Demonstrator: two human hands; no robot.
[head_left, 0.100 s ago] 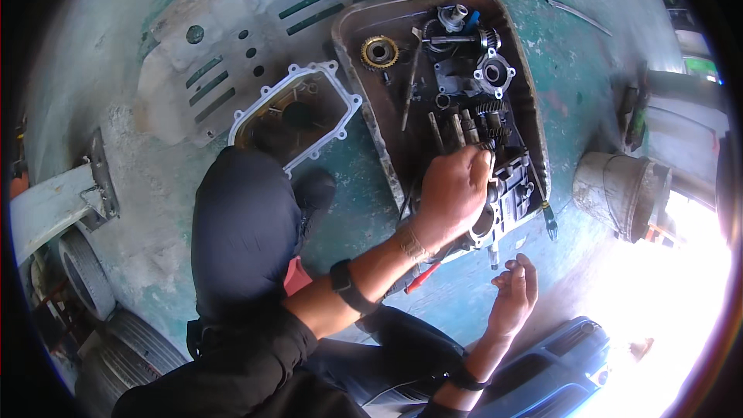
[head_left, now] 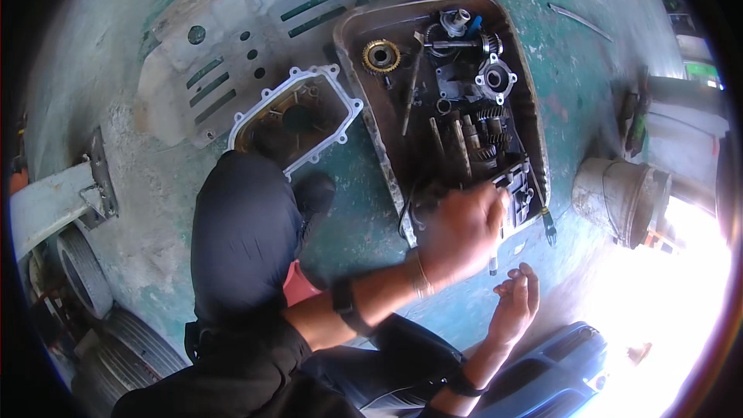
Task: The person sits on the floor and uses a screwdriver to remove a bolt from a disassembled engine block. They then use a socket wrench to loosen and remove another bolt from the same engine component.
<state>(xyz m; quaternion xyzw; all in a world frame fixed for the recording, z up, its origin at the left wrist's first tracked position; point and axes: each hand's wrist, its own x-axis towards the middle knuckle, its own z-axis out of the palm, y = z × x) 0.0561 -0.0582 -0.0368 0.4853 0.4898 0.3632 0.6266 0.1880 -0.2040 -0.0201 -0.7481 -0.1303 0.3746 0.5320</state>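
Note:
My left hand (head_left: pixel 463 236), smeared by motion, is curled closed over the near end of the metal tray (head_left: pixel 357 101). Whatever its fingers hold, if anything, is hidden. Beneath and beside it lies a cast metal gearbox housing (head_left: pixel 520 186), partly covered by the hand. Just beyond the hand, several shafts and gears (head_left: pixel 486 153) lie in the tray. My right hand (head_left: pixel 517 306) hangs at the tray's near right, palm up, its fingers loosely bent and apart with nothing visible in them. A short splined shaft end (head_left: pixel 493 265) sticks out between the two hands.
Farther up the tray lie a brass-coloured ring gear (head_left: pixel 381 56), a flanged bearing cover (head_left: pixel 495 79) and a long rod (head_left: pixel 412 85). Left of it are an open cast cover (head_left: pixel 340 138) and a slotted metal plate (head_left: pixel 255 8). A dirty bucket (head_left: pixel 619 193) stands right; tyres (head_left: pixel 139 348) lie lower left.
My left hand has moved back toward me and slightly right, away from the shafts, uncovering a gear. My right hand has barely shifted.

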